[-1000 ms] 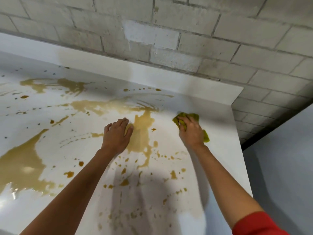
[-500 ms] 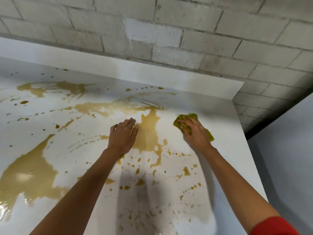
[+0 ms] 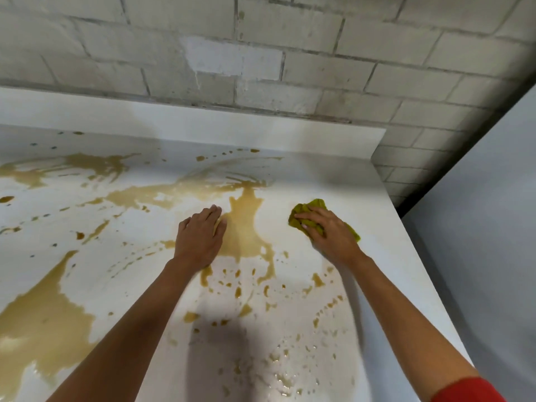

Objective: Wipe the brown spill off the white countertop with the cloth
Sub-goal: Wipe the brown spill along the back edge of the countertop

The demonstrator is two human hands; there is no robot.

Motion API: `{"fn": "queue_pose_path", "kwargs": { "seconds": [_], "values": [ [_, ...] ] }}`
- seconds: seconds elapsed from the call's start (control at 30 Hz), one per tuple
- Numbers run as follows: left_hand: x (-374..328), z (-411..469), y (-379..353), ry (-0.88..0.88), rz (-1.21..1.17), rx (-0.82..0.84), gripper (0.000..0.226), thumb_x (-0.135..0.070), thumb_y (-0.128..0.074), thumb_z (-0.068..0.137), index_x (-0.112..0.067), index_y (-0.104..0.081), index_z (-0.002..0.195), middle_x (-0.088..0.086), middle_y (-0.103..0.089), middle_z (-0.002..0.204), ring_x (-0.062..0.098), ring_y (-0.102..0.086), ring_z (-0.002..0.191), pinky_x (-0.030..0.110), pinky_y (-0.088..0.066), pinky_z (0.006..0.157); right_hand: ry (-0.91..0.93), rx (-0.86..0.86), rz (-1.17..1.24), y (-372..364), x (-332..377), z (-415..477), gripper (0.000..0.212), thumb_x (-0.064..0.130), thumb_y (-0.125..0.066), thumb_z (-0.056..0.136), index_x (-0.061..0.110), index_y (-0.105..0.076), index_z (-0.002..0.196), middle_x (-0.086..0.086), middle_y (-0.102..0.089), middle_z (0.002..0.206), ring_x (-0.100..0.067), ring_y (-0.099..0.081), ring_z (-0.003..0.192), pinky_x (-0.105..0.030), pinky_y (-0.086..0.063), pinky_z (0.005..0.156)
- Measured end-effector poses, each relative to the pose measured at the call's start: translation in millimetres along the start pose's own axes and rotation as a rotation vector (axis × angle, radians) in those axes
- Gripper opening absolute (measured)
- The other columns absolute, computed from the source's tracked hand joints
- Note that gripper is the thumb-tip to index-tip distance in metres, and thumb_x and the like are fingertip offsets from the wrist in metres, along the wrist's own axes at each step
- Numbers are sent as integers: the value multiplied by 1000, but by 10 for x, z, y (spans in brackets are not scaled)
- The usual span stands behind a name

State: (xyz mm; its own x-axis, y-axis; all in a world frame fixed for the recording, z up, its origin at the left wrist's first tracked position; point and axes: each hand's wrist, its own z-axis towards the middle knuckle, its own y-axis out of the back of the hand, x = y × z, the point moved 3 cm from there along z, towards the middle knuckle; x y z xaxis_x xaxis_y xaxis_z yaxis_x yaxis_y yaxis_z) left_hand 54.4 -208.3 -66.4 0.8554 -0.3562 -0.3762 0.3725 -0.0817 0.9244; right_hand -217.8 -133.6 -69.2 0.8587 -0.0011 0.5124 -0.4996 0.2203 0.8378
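Note:
Brown spill (image 3: 246, 227) spreads in puddles, streaks and drops over the white countertop (image 3: 290, 181), with a big pool at the near left. My right hand (image 3: 330, 233) presses a crumpled yellow-green cloth (image 3: 313, 206) flat on the countertop, just right of the central puddle. The cloth is mostly hidden under the hand. My left hand (image 3: 200, 239) lies flat on the surface at the puddle's left edge, fingers together, holding nothing.
A white upstand (image 3: 203, 126) runs along the back below a grey block wall (image 3: 261, 53). The countertop's right edge (image 3: 420, 271) drops beside a grey wall panel (image 3: 493, 227). Wet droplets cover the near middle.
My right hand and the cloth have slid slightly toward me and to the right. The view has drifted, so the countertop sits lower and further right. My left hand stays planted by the puddle.

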Motion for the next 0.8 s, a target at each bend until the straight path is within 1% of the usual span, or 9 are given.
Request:
{"fn": "queue_pose_path", "kwargs": {
  "seconds": [0.1,0.17,0.27,0.4,0.47,0.53,0.63,0.7,0.8],
  "values": [
    [-11,16,-16,-5,4,2,44,-35,-30,100,-16,-41,138,1,-42,145,24,-43,128,39,-30,105,-104,-149,-55,-96,127,157,25,22,-58,89,25,-66,113,-2,-55,134,-22,-52,122,-31,-42,93],
    [-11,25,-31,4,4,1,44,-35,-30,99,-16,-41,137,2,-44,143,25,-44,125,39,-30,104,-69,-154,-55,-241,356,157,25,23,-58,89,26,-66,113,-1,-55,134,-22,-53,121,-33,-44,93],
    [4,21,-51,24,-4,2,44,-35,-31,99,-15,-41,137,3,-44,143,26,-43,126,40,-31,104,63,-83,-6,-394,646,-56,26,26,-57,90,30,-65,114,2,-54,135,-16,-50,122,-30,-41,96],
    [1,5,-43,13,7,13,46,-36,-29,99,-17,-39,139,1,-41,145,24,-41,129,39,-31,105,199,123,39,-271,665,-497,29,26,-52,94,31,-59,121,4,-47,142,-8,-40,130,-23,-31,104],
    [4,5,-28,13,-2,21,46,-36,-29,99,-17,-38,140,1,-40,146,24,-41,130,39,-30,106,156,139,27,-123,515,-621,29,28,-51,95,34,-58,122,8,-44,143,-3,-37,130,-16,-26,102],
    [-8,5,-20,14,-6,30,46,-36,-29,99,-16,-38,140,1,-40,146,24,-40,129,40,-30,106,44,49,16,2,367,-589,28,24,-53,94,32,-61,120,7,-46,141,-7,-41,129,-11,-23,100],
    [-36,6,-18,16,8,38,46,-35,-28,99,-15,-37,140,3,-40,145,25,-41,128,40,-31,105,-83,-94,-34,5,353,-338,27,16,-55,92,19,-64,116,-4,-51,137,-20,-47,126,-19,-30,101],
    [-34,7,-25,21,12,38,46,-35,-28,99,-15,-37,139,3,-40,144,25,-41,128,40,-31,104,-69,-90,-42,-130,503,-230,27,16,-54,92,17,-64,117,-6,-51,137,-21,-48,126,-25,-33,102],
    [-38,3,-33,31,11,37,47,-36,-28,99,-16,-36,140,3,-39,146,25,-40,128,40,-31,105,26,-47,4,-317,729,-351,28,21,-54,91,27,-64,117,1,-51,137,-14,-47,125,-16,-29,98]
  ]
}}
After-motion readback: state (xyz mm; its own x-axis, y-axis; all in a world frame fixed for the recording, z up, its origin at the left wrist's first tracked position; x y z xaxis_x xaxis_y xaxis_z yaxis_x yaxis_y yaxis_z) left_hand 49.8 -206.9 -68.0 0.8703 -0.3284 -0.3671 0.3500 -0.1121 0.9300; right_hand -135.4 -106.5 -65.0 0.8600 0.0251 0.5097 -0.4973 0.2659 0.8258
